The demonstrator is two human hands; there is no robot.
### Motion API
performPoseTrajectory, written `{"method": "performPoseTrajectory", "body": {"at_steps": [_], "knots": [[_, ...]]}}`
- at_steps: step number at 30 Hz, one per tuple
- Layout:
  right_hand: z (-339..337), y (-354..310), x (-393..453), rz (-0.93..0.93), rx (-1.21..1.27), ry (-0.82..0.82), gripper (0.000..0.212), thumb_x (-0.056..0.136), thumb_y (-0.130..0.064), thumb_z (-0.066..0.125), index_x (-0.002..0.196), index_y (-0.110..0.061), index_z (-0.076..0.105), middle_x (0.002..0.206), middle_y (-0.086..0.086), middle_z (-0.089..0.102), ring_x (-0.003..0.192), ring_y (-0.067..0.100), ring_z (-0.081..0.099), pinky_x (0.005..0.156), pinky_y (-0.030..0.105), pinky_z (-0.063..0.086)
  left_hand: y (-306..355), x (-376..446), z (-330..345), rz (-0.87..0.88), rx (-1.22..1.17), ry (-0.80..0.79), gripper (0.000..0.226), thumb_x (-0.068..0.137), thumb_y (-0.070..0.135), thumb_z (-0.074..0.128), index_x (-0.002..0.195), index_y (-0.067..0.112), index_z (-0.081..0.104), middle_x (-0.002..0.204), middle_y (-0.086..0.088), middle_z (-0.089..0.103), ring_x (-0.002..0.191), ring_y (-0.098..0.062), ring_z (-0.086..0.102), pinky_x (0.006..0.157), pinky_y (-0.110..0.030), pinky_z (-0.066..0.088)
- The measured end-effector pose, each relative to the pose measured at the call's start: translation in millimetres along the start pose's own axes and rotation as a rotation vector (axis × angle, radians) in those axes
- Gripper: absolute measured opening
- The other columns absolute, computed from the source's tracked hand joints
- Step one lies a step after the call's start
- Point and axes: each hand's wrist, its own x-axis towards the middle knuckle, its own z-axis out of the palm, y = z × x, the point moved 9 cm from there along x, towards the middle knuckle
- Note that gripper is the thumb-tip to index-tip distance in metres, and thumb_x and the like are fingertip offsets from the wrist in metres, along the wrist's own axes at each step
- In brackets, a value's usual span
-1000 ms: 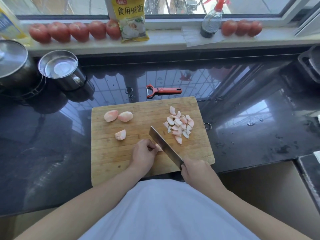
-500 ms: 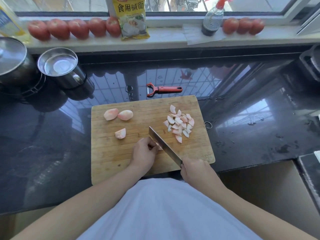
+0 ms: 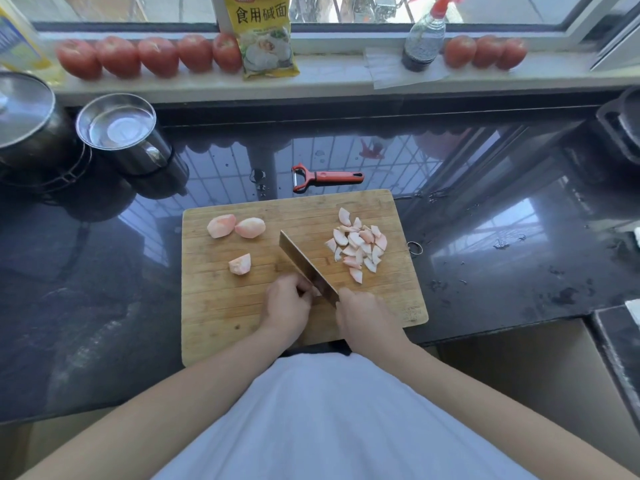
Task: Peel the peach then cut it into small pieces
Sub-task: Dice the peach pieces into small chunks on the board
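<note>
Slicing: a person works a knife (image 3: 306,267) through peeled peach on a wooden cutting board (image 3: 221,306), seen from above.
Peach: pale pink and cream flesh, skin gone, all of it on the board.
Large pieces: three; two side by side (image 3: 236,226) at the board's far left corner, one (image 3: 239,264) nearer the board's middle left.
Small pieces: a heap of thin wedges (image 3: 356,247) on the board's right half, too overlapped to count.
Left hand (image 3: 285,306): fingers curled down on a bit of peach against the blade; the bit is almost hidden.
Right hand (image 3: 363,320): wrapped round the knife handle at the board's near edge, blade slanting toward the board's middle.
Peeler (image 3: 325,177): one, red-handled, on the dark counter just beyond the board's far edge.
Tomatoes: five (image 3: 152,55) far beyond the board to the left on the sill, three (image 3: 485,51) to the right.
Containers: steel cup (image 3: 119,129) beyond the board's left, seemingly holding clear water; lidded pot (image 3: 24,116) beside it, contents hidden.
Sill: yellow packet (image 3: 263,36), spray bottle (image 3: 424,39).
</note>
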Motion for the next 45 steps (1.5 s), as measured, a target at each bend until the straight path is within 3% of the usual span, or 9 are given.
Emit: {"method": "performPoseTrajectory", "body": {"at_steps": [6, 10, 15, 20, 29, 32, 35, 38, 45], "knots": [[-16, 24, -23, 0.014, 0.248, 0.124, 0.023, 0.101, -0.019, 0.050, 0.079, -0.011, 0.051, 0.071, 0.008, 0.062, 0.065, 0.030, 0.057, 0.062, 0.048, 0.049, 0, -2, -3, 0.013, -0.002, -0.012, 0.027, 0.092, 0.016, 0.075, 0.072, 0.028, 0.061, 0.090, 0.005, 0.069, 0.089, -0.016, 0.062, 0.070, -0.026, 0.040], [-30, 47, -35, 0.103, 0.302, 0.207, 0.028, 0.099, -0.016, 0.051, 0.072, -0.014, 0.046, 0.061, 0.006, 0.058, 0.057, 0.030, 0.058, 0.057, 0.048, 0.049, 1, -2, -3, 0.026, 0.011, -0.014, 0.026, 0.091, 0.019, 0.077, 0.072, 0.028, 0.061, 0.095, 0.006, 0.065, 0.088, -0.012, 0.058, 0.066, -0.015, 0.034], [-22, 46, -35, 0.132, 0.197, 0.089, 0.028, 0.101, -0.020, 0.048, 0.074, -0.014, 0.047, 0.068, 0.007, 0.061, 0.064, 0.030, 0.060, 0.060, 0.043, 0.050, 4, -4, -4, 0.029, 0.019, -0.016, 0.021, 0.094, 0.024, 0.074, 0.078, 0.028, 0.062, 0.094, 0.008, 0.064, 0.086, -0.006, 0.056, 0.064, -0.015, 0.033], [-9, 30, -30, 0.071, 0.091, 0.004, 0.026, 0.103, -0.021, 0.045, 0.078, -0.015, 0.041, 0.072, 0.006, 0.053, 0.067, 0.031, 0.050, 0.060, 0.034, 0.034, 4, -4, -3, -0.003, -0.022, -0.014, 0.012, 0.093, 0.030, 0.072, 0.086, 0.027, 0.063, 0.094, 0.007, 0.066, 0.089, -0.014, 0.060, 0.064, -0.022, 0.039], [-3, 25, -22, 0.065, 0.062, -0.024, 0.023, 0.103, -0.021, 0.044, 0.081, -0.015, 0.047, 0.078, 0.010, 0.064, 0.071, 0.030, 0.062, 0.064, 0.038, 0.049, 10, 1, 4, -0.143, 0.075, -0.051, 0.020, 0.099, 0.026, 0.062, 0.080, 0.030, 0.059, 0.094, 0.004, 0.064, 0.090, -0.017, 0.056, 0.062, -0.024, 0.035], [-2, 25, -21, 0.061, 0.067, -0.033, 0.025, 0.103, -0.022, 0.045, 0.079, -0.016, 0.045, 0.075, 0.008, 0.061, 0.070, 0.031, 0.061, 0.064, 0.038, 0.047, 8, 6, 5, -0.183, 0.099, -0.048, 0.023, 0.100, 0.024, 0.062, 0.078, 0.029, 0.059, 0.084, 0.007, 0.062, 0.084, -0.017, 0.056, 0.069, -0.029, 0.038], [-2, 25, -21, 0.058, 0.091, -0.035, 0.025, 0.103, -0.022, 0.045, 0.079, -0.016, 0.044, 0.072, 0.004, 0.055, 0.068, 0.029, 0.058, 0.060, 0.036, 0.042, 5, 7, 6, -0.196, 0.065, -0.061, 0.025, 0.102, 0.023, 0.061, 0.077, 0.028, 0.062, 0.074, 0.014, 0.058, 0.071, -0.006, 0.050, 0.068, -0.028, 0.038], [-6, 31, -24, 0.095, 0.164, -0.015, 0.028, 0.102, -0.021, 0.046, 0.075, -0.016, 0.043, 0.071, 0.007, 0.059, 0.067, 0.031, 0.058, 0.059, 0.039, 0.044, 5, 5, 8, -0.193, 0.054, -0.087, 0.022, 0.103, 0.022, 0.059, 0.083, 0.024, 0.070, 0.072, 0.015, 0.061, 0.075, -0.006, 0.056, 0.068, -0.028, 0.039], [-12, 34, -32, 0.137, 0.188, -0.016, 0.033, 0.102, -0.023, 0.048, 0.071, -0.021, 0.040, 0.072, 0.004, 0.059, 0.067, 0.024, 0.058, 0.058, 0.037, 0.044, 3, 10, 11, -0.214, 0.107, -0.082, 0.016, 0.103, 0.022, 0.059, 0.098, 0.021, 0.074, 0.096, 0.002, 0.067, 0.083, -0.013, 0.055, 0.058, -0.023, 0.035]]}}
